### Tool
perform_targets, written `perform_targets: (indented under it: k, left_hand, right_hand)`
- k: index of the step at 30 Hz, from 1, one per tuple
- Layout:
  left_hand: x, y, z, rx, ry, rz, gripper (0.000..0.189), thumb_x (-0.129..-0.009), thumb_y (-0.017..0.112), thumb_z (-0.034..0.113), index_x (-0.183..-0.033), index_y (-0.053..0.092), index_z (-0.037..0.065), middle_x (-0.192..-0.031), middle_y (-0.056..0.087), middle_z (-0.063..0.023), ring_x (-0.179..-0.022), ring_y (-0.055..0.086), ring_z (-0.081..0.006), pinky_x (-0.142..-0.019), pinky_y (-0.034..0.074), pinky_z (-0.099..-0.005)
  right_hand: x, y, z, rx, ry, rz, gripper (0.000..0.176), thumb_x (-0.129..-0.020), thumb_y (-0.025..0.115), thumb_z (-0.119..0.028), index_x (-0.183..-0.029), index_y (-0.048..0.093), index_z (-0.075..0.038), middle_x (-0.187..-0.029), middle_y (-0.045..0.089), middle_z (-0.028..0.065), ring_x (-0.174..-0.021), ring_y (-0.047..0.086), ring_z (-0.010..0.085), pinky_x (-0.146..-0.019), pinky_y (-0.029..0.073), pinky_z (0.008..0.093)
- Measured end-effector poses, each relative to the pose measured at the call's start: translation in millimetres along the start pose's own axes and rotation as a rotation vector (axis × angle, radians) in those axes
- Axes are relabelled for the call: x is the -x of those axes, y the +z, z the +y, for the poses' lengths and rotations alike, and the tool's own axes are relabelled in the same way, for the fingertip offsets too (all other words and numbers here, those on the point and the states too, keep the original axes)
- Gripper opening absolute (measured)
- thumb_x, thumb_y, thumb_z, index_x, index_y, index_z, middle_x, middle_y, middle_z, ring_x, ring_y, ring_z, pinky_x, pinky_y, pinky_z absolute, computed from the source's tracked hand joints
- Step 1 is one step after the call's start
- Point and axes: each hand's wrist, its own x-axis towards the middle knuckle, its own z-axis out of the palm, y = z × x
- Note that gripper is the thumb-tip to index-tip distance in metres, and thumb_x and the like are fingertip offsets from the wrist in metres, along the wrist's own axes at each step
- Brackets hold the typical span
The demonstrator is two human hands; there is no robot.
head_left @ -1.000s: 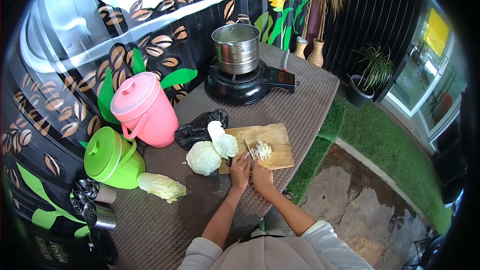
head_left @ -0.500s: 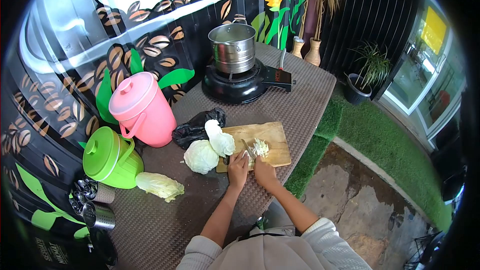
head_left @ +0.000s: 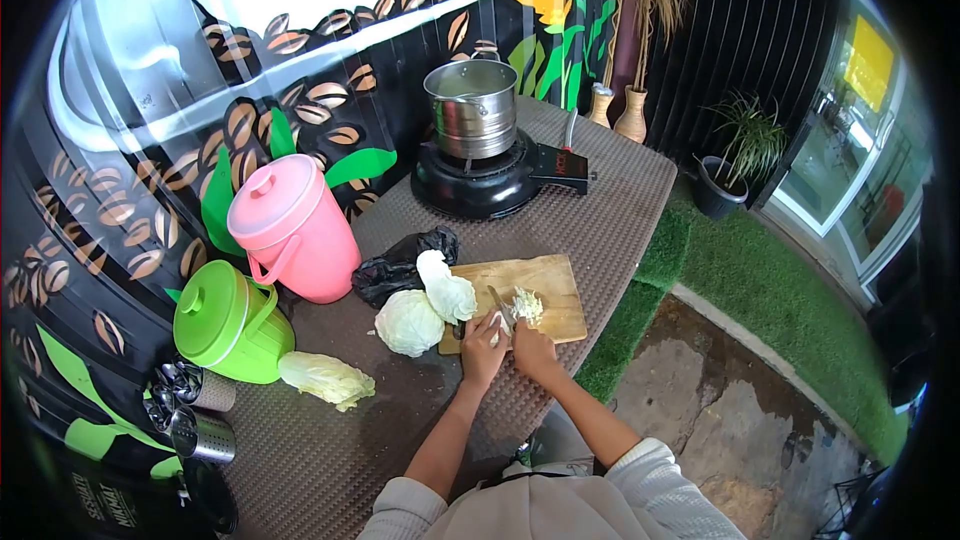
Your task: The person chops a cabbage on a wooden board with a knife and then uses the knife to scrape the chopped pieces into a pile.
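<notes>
Now both hands meet at the near edge of the rectangular wooden cutting board [head_left: 535, 280], which lies on the brown textured worktop [head_left: 610, 225]. The right hand [head_left: 532, 350] is closed around the handle of a kitchen knife [head_left: 497, 302], whose blade points away across the board. The left hand [head_left: 481, 345] is curled down on a small pale cabbage piece [head_left: 495, 321], just left of the blade. Just right of the blade, on the board, sits a little heap of shredded cabbage [head_left: 527, 305].

On the board's left end rests a pale green cabbage chunk [head_left: 446, 290], and a round cabbage half [head_left: 407, 322] touches the board's left edge. Behind that left end lies a crumpled black plastic bag [head_left: 398, 260].

Beyond the board stands an open stainless steel pot [head_left: 471, 108] on a black round stove [head_left: 480, 180]; a pale liquid seems to be in it, though what it is cannot be told. Left of the board stands a pink plastic bucket [head_left: 293, 230], lid on, contents hidden. Farther left is a green plastic bucket [head_left: 228, 320], also lidded. Beside it lies a loose cabbage wedge [head_left: 322, 378]. Farthest left stand perforated steel cups [head_left: 195, 415], their insides too dark to read.
</notes>
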Motion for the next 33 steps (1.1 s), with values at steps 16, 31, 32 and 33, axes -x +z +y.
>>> perform_targets:
  k: [16,31,32,33]
  left_hand:
    - [6,2,-3,-0.022,0.009,0.001,0.023,-0.072,0.064,0.003,-0.094,0.068,-0.004,-0.108,0.064,-0.0132,-0.094,0.058,-0.0273,-0.08,0.049,-0.0353]
    - [8,-2,2,-0.037,0.023,-0.02,0.025,-0.077,0.06,0.002,-0.1,0.066,-0.005,-0.11,0.062,-0.0155,-0.099,0.055,-0.0289,-0.084,0.048,-0.0373]
    - [9,-3,1,-0.044,0.012,-0.028,0.025,-0.077,0.06,0.002,-0.1,0.065,-0.006,-0.11,0.062,-0.0155,-0.099,0.054,-0.0285,-0.084,0.048,-0.0372]
    - [9,-4,1,-0.053,0.001,-0.035,0.025,-0.077,0.061,0.002,-0.101,0.065,-0.006,-0.11,0.062,-0.0154,-0.099,0.053,-0.0282,-0.084,0.047,-0.0372]
  right_hand:
    - [23,22,-7,-0.101,0.122,0.086,0.022,-0.089,0.044,-0.017,-0.1,0.043,0.002,-0.076,0.062,0.0268,-0.073,0.064,0.0409,-0.062,0.052,0.0476]
    - [22,7,-1,-0.087,0.096,0.063,0.022,-0.087,0.046,-0.015,-0.103,0.042,0.0,-0.08,0.063,0.0262,-0.076,0.064,0.0414,-0.066,0.052,0.0495]
    - [21,-1,3,-0.082,0.089,0.027,0.023,-0.087,0.046,-0.016,-0.103,0.042,0.001,-0.081,0.063,0.0274,-0.078,0.063,0.0426,-0.067,0.051,0.0506]
    - [22,-6,5,-0.076,0.081,-0.008,0.025,-0.087,0.047,-0.016,-0.103,0.042,0.002,-0.082,0.062,0.0286,-0.079,0.063,0.0438,-0.068,0.051,0.0517]
